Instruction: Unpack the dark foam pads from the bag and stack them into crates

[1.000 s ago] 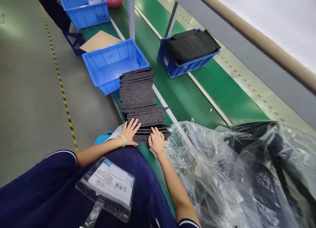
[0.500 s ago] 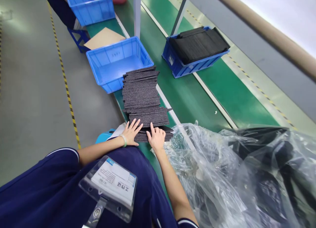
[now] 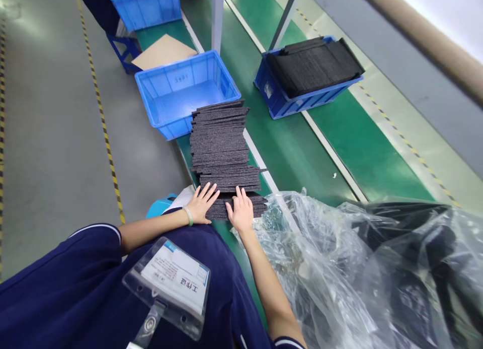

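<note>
Left hand (image 3: 202,204) and right hand (image 3: 241,211), grips spread, touch the dark sheet stack (image 3: 221,152); palms hidden.

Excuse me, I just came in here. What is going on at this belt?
A person works at a green conveyor belt with bare hands on a tall stack of dark grey felt-like sheets. The right hand lies on the lower sheets, and the left hand touches the stack's side. A clear plastic bag lies beside them. Farther along, a blue crate holds black sheets.

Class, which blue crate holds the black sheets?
The right-hand crate, beyond the dark stack, is full of them; the crate left of the stack shows none.
</note>
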Motion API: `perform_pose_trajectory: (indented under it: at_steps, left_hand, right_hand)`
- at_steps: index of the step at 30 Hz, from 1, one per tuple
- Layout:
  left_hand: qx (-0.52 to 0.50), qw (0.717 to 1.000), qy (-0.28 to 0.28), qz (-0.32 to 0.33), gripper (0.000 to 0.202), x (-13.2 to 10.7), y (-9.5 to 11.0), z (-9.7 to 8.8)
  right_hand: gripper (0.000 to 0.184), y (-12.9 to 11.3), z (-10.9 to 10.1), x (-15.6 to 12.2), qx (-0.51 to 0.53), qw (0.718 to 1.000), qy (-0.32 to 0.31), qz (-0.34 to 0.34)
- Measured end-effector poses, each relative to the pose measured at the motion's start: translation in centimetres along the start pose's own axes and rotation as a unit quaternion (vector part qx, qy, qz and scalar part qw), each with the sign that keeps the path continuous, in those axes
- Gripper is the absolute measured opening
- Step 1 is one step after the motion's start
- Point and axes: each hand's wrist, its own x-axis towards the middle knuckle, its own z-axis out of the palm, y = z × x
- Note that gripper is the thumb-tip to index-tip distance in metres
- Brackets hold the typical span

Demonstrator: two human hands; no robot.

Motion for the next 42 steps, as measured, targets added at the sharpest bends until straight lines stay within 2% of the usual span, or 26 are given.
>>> perform_pose_trajectory:
  at_steps: [4,10,13,18,21,26,33,37,42]
  left_hand:
    - [-0.004,1.000,0.005,-0.003,0.126,-0.2,0.0,-0.1]
    - [-0.011,1.000,0.001,-0.006,0.125,-0.1,0.0,0.0]
    - [-0.009,1.000,-0.002,-0.002,0.122,-0.2,-0.1,0.0]
    - [-0.013,1.000,-0.003,0.001,0.116,-0.3,0.0,0.1]
    - [-0.016,1.000,0.000,0.002,0.115,-0.3,0.0,0.1]
    - [-0.016,1.000,0.008,-0.001,0.114,-0.2,0.0,0.1]
    - [-0.019,1.000,0.007,-0.003,0.113,-0.3,0.1,0.2]
    - [-0.019,1.000,0.002,-0.009,0.113,-0.3,0.2,0.2]
    - [-0.022,1.000,-0.007,-0.005,0.116,-0.3,0.2,0.4]
  right_hand:
    - [0.036,-0.1,0.1,-0.8,-0.002,1.000,0.018,0.016]
    - [0.058,-0.6,0.4,1.3,-0.040,0.998,0.014,0.056]
    - [0.056,-0.6,0.5,1.5,-0.047,0.997,0.004,0.056]
    - [0.042,-0.6,0.6,1.0,-0.036,0.998,0.030,0.045]
    - [0.037,-0.5,0.6,1.8,-0.016,0.999,0.015,0.028]
    - [0.043,-0.3,0.5,2.8,-0.012,0.999,-0.019,0.023]
    - [0.059,-0.5,0.3,4.1,-0.040,0.998,-0.010,0.044]
    - [0.056,-0.7,0.4,5.2,-0.056,0.996,-0.019,0.060]
    - [0.049,-0.7,0.4,5.1,-0.056,0.997,-0.007,0.057]
